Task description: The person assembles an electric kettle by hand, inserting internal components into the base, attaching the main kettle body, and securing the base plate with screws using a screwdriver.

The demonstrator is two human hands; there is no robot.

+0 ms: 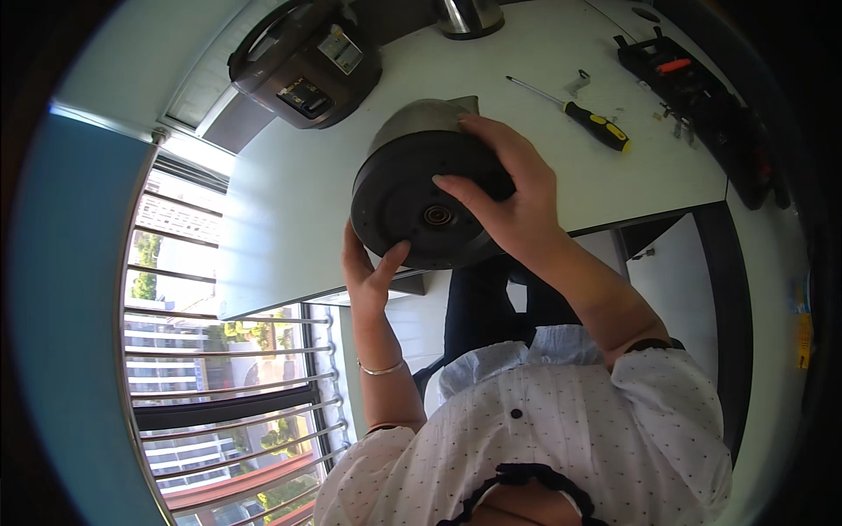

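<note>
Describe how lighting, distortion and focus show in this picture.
Head view: daylight nearly whites out parts of the barred window; faint bands cross the worktop. Head view: the dark cabinet edge bows near the black rim. Head view: the vessel's underside looks dim; small metal parts by the tool case look soft.

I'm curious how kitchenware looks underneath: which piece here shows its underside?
The kettle, tilted between the left hand and right hand. The dark cooker and shiny vessel stand on the counter, undersides hidden.
</note>
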